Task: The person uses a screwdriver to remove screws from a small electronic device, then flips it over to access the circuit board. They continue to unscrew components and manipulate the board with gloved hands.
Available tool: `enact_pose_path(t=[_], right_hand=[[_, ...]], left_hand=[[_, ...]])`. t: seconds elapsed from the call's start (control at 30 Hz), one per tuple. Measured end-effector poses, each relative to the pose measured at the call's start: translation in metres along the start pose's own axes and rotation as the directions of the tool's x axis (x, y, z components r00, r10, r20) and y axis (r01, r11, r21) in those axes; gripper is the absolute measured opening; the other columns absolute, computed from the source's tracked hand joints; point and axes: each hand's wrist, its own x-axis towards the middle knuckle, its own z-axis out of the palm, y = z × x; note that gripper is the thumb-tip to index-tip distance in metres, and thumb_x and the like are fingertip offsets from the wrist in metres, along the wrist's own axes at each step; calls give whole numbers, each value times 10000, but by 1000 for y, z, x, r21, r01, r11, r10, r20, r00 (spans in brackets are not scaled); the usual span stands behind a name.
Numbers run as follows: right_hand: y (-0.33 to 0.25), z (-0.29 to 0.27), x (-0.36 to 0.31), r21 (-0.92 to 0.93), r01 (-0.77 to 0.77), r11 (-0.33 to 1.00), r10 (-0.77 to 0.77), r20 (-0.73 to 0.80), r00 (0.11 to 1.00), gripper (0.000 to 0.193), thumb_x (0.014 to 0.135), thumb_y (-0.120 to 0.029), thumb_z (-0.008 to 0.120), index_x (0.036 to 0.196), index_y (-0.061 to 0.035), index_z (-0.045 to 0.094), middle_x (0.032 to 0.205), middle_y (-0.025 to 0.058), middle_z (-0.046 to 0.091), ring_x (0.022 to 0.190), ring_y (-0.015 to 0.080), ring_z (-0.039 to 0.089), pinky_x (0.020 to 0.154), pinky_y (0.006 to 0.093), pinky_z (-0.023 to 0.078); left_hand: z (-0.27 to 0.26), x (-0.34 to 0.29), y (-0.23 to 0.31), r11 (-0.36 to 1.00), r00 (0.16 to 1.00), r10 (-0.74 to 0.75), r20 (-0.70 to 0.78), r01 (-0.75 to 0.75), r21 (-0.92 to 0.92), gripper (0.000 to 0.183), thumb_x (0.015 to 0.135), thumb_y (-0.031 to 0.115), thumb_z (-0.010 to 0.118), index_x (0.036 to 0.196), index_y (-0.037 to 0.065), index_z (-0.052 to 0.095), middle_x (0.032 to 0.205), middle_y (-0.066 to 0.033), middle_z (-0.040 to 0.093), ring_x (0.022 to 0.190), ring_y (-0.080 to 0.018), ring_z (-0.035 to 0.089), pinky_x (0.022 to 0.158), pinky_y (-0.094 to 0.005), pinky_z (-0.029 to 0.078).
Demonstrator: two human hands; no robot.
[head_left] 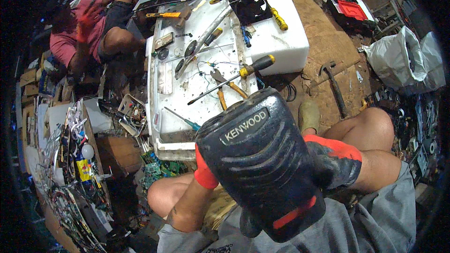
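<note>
Close in front of me I hold up a large black ridged plastic casing (262,159) with a red strip near its lower end; its exact kind is unclear. My right hand (335,161), in a red and black glove, grips its right side. My left hand (205,173) is behind its left edge; only the red glove cuff shows, and the fingers are hidden. Beyond the casing, a long screwdriver (255,67) with a yellow and black handle lies across orange-handled pliers (222,89). A thinner screwdriver (185,121) lies to their left.
The white worktop (178,105) carries more tools and a black fan frame (243,11). A hammer (335,89) and a white sack (393,58) are on the right. Heaped wires and scrap (75,173) lie on the left. Another person (75,47) sits at far left.
</note>
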Motion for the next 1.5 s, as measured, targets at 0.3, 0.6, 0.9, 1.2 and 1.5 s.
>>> enact_pose_path(t=[0.3,0.6,0.9,1.2,1.5], right_hand=[[-1,2,-2,23,-23,999,23,19,1000,547,998,-373,572,1383,8,496,1244,100,635,1075,185,606,904,333,485],[-10,-9,10,553,-311,773,183,276,944,554,1006,-409,552,1378,-1,503,1130,75,664,927,146,628,745,290,509],[-5,4,-5,359,-313,879,292,112,950,599,978,-433,593,1371,12,507,1127,70,662,935,129,617,758,292,509],[-13,5,-22,290,-331,898,308,123,943,677,943,-428,636,1382,62,477,1325,115,591,1166,184,545,1021,360,429],[17,-3,-3,387,-320,865,356,-25,934,650,899,-540,650,1270,-10,589,1203,131,653,1054,211,636,894,349,509]], left_hand=[[-8,4,0,974,991,135,25,-137,178,390,1038,285,469,1269,-15,561,1195,-166,653,1064,-255,650,940,-403,537],[11,-1,11,942,983,173,56,-182,282,421,1052,329,451,1270,-17,552,1146,-143,654,1041,-217,647,940,-374,526],[34,-6,23,992,997,6,-82,4,126,463,1048,372,464,1288,-19,518,1092,-142,671,973,-228,670,876,-380,561],[40,-4,26,965,999,41,-27,-32,259,449,1035,366,502,1286,-6,501,1006,-101,657,859,-183,653,794,-332,571],[-3,13,5,965,993,90,75,-105,241,354,1021,275,513,1242,4,571,1103,-109,660,973,-179,646,875,-322,546]])
